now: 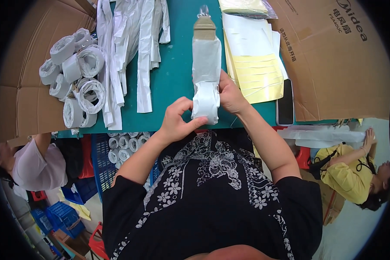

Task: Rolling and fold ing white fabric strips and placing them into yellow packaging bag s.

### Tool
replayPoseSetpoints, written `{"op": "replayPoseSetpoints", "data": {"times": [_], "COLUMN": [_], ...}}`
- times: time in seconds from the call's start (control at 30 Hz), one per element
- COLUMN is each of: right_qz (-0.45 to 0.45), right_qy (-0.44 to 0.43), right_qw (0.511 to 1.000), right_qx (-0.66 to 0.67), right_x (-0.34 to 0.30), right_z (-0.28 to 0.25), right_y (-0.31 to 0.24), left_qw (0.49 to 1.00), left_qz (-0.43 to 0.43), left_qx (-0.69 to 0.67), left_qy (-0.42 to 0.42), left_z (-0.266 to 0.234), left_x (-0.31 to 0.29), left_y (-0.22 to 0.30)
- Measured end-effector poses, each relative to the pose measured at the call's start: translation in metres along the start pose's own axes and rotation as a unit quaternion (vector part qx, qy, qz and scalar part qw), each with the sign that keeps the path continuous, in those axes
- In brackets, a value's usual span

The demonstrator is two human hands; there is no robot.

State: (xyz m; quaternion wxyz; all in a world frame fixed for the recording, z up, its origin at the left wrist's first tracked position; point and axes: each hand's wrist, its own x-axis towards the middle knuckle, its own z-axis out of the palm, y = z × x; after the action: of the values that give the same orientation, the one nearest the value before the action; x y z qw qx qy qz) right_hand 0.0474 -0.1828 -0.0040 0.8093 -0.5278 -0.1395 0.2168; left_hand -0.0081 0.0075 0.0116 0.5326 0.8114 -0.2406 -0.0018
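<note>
Over the table's near edge, both my hands hold a belt wrapped in white paper [206,60], its near end wound into a roll. The free end runs straight away from me to an olive-tan tip with a metal buckle [203,12]. My left hand [177,119] grips the roll's left side, thumb laid across its near face. On the other side, my right hand [232,94] closes round the roll, its fingertips partly hidden behind it. Several similar white rolls [90,62] are heaped at the left, beside long white wrapped strips [145,65].
The green tabletop [173,71] lies between the strips and yellow-and-white paper sheets [260,73]. A dark phone [284,104] rests at the right edge. Cardboard [333,65] flanks both sides. Blue crates [102,160] with more rolls stand below. Co-workers [349,177] sit at either side.
</note>
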Motion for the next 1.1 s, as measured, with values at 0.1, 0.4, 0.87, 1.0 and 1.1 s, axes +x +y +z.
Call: {"op": "replayPoseSetpoints", "data": {"times": [0.1, 0.4, 0.87, 1.0, 1.1], "right_qz": [-0.076, -0.388, -0.104, -0.236, -0.304], "right_qy": [-0.022, -0.006, 0.147, 0.198, 0.202], "right_qw": [0.991, 0.799, 0.902, 0.835, 0.774], "right_qx": [-0.107, -0.459, -0.392, -0.456, -0.517], "right_x": [-0.001, 0.006, -0.066, -0.072, -0.076], "right_z": [-0.009, -0.010, 0.005, -0.006, -0.020], "right_y": [-0.001, -0.032, -0.018, -0.014, -0.019], "left_qw": [0.981, 0.927, 0.936, 0.889, 0.889], "left_qz": [-0.109, -0.104, -0.218, -0.246, -0.241], "left_qx": [-0.161, -0.360, -0.267, -0.379, -0.387], "left_qy": [0.013, 0.017, 0.062, 0.073, 0.039], "left_z": [0.007, 0.021, 0.040, 0.054, 0.062], "left_x": [0.001, 0.004, 0.032, 0.042, 0.055], "left_y": [0.001, -0.013, 0.026, 0.031, 0.030]}}
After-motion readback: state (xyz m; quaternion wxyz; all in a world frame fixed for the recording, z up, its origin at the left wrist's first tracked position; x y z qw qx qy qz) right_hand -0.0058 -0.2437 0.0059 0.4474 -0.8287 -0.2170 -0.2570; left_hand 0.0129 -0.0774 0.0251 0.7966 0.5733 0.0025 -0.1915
